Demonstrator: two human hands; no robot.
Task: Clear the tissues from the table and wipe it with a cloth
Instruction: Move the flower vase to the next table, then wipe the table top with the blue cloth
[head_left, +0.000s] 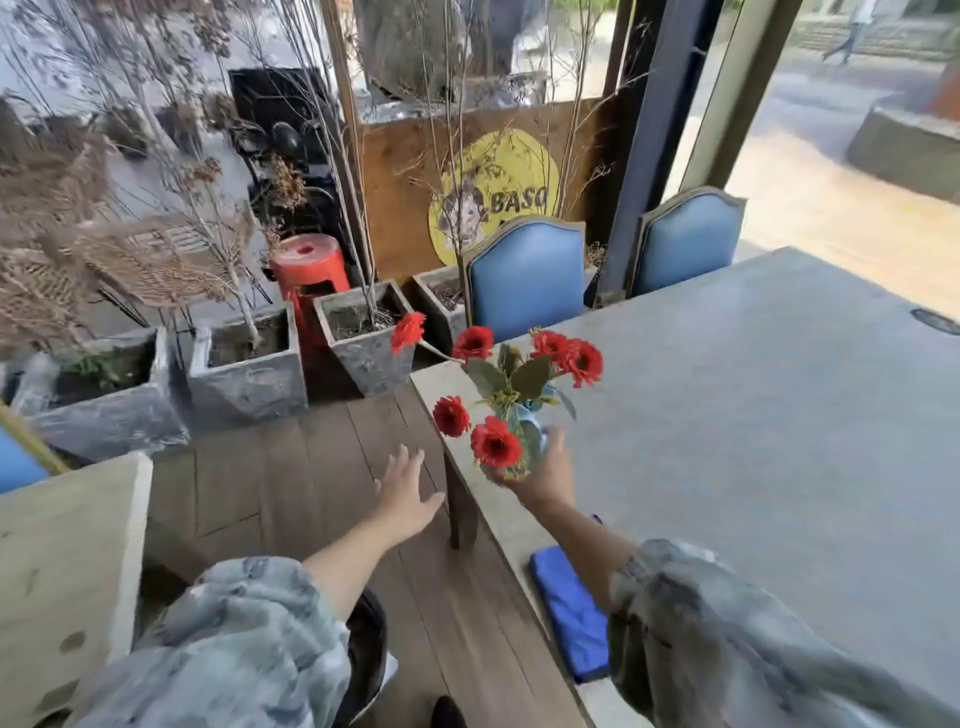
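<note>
While the left hand (405, 493) hovers with its grip released over the floor, the right hand (545, 475) clasps the flower vase (524, 431) at the bench (753, 415) corner. Nearer, the blue cloth (569, 613) lies folded at the bench's edge: soft, light, best pinched anywhere. No tissues visible.

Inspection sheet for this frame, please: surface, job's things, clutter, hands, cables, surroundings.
Surface: grey table, no tissues seen on it.
Job's things: folded blue cloth lies at the table's near edge, partly under the right forearm.
Clutter: vase of red flowers near the table corner.
Hands: right hand grips the vase; left hand open over the wooden floor, holding nothing.
Cables: nothing seen.
Surroundings: two blue chairs, concrete planters, red stool.
</note>
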